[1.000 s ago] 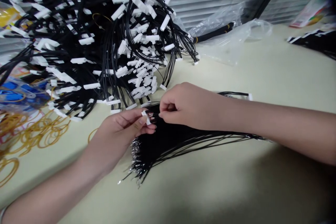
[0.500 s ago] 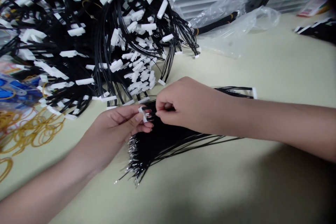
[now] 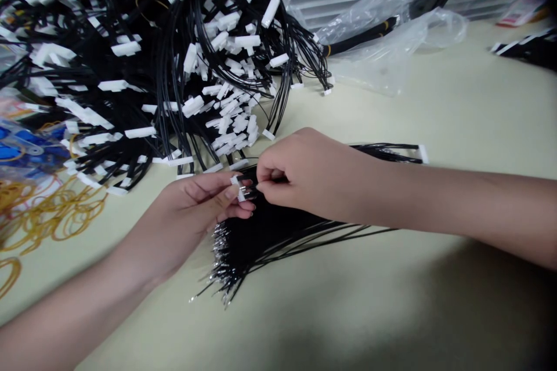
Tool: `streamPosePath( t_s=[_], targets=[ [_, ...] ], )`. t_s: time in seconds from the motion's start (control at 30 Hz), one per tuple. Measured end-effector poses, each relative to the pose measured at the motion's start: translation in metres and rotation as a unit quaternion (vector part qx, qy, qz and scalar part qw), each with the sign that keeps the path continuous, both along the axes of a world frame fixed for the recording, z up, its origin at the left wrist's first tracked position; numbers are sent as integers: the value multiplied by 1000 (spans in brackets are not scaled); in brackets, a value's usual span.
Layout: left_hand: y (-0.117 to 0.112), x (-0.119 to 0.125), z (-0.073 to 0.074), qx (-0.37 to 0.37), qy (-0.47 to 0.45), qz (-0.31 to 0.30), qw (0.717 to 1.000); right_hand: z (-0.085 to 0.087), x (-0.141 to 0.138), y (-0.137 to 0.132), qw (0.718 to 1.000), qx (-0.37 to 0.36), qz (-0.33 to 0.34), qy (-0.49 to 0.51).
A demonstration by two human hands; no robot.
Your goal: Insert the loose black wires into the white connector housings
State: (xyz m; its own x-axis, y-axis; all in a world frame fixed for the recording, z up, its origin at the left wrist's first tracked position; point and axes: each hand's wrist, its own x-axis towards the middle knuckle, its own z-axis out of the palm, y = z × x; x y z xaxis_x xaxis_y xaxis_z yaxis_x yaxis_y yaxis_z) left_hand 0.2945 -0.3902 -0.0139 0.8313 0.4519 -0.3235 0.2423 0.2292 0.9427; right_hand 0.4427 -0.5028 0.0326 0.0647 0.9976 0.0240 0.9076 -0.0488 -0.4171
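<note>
Leaving bare tabletop (image 3: 357,295) on its near side, a wire bundle (image 3: 270,226) lies below the left hand (image 3: 191,208), pinching a white connector (image 3: 239,188), and the curled right hand (image 3: 300,171), gripping a thin wire (image 3: 253,187) beside it.

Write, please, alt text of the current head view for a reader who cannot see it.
A person's left grip holds a white connector, and the right grip pinches a black wire beside it, over a metal-tipped wire bundle on a table. Behind lies a heap of white-ended black cables; yellow bands lie at left.
</note>
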Motion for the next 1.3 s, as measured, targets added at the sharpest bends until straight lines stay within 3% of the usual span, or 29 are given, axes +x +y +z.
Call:
streamPosePath(
  t_s=[0.8, 1.07, 1.2, 1.3],
  targets=[
    [1, -1, -3, -2, -14, -8, 1000, -5, 5, -1, 998, 22, 1, 60],
    [2, 2, -2, -28, 1, 15, 999, -4, 3, -1, 996, 15, 11, 85],
    [2, 2, 0, -65, 13, 45, 997, -10, 3, -3, 993, 32, 0, 113],
    [2, 2, 0, -70, 7, 31, 997, -16, 3, -4, 990, 54, -4, 128]
  ],
)
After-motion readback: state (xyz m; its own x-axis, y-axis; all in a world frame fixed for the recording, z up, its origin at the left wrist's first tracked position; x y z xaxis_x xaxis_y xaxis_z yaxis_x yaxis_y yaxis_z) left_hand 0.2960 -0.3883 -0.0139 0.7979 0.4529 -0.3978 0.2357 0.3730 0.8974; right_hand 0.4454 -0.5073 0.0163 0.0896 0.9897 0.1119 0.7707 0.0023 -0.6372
